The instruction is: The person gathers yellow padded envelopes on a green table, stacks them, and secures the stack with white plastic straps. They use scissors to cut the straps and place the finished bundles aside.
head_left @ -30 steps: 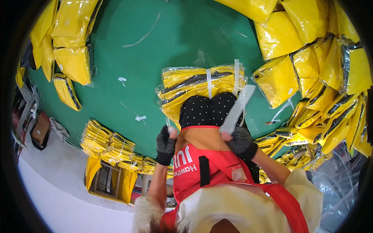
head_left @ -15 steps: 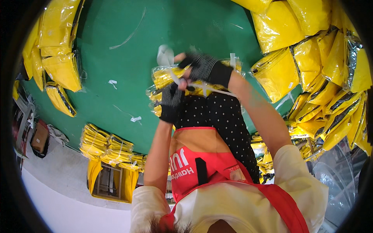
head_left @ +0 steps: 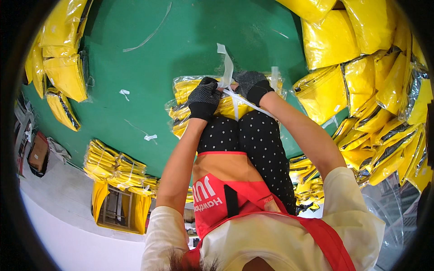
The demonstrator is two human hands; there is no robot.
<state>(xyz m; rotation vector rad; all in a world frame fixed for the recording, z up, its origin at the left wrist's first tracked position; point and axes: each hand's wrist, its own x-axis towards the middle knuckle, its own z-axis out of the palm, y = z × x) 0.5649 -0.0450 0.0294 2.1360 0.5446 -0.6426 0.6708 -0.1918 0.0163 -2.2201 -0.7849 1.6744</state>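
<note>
A bundle of yellow packages in clear plastic [head_left: 183,91] lies across the green surface in front of my knees. White strapping [head_left: 227,63] crosses over the bundle, and one loose end sticks up beyond my hands. My left hand [head_left: 204,95], in a dark fingerless glove, is closed on the white strap at the bundle's middle. Close beside it, my right hand [head_left: 251,85], gloved the same way, is closed on the strap too. Fingertips of both hands nearly meet where the strap bands cross; the exact grip is partly hidden.
Piles of yellow packages [head_left: 330,40] stand on the right, with more yellow packages [head_left: 65,72] at the far left. A tied yellow bundle [head_left: 106,162] sits lower left on a stool-like frame [head_left: 121,208]. White scraps [head_left: 124,92] lie on the green surface [head_left: 135,72].
My hands have moved slightly apart and lower over the bundle, each now pulled in on the strap. The strap's loose end has shifted right and stands upright.
</note>
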